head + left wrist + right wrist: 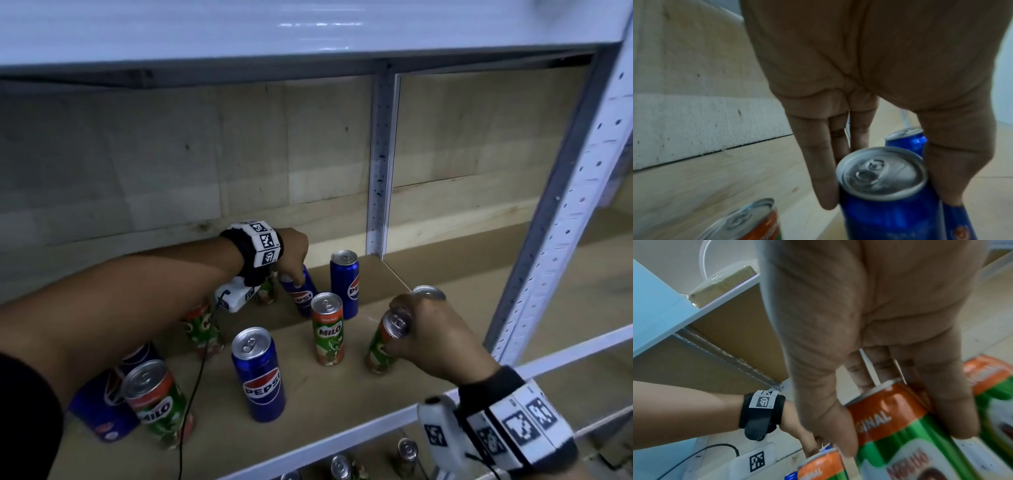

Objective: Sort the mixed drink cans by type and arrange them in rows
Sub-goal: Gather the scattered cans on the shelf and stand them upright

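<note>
shelf point(342, 404): fingers point(818, 170) clasp cans point(885, 194).

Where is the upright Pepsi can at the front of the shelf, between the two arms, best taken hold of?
Take the front Pepsi can round its upper wall just below the rim, coming down from above and the front. It stands upright with bare shelf at its front and right, so fingers likely fit either side; a Milo can stands to its left.
</note>
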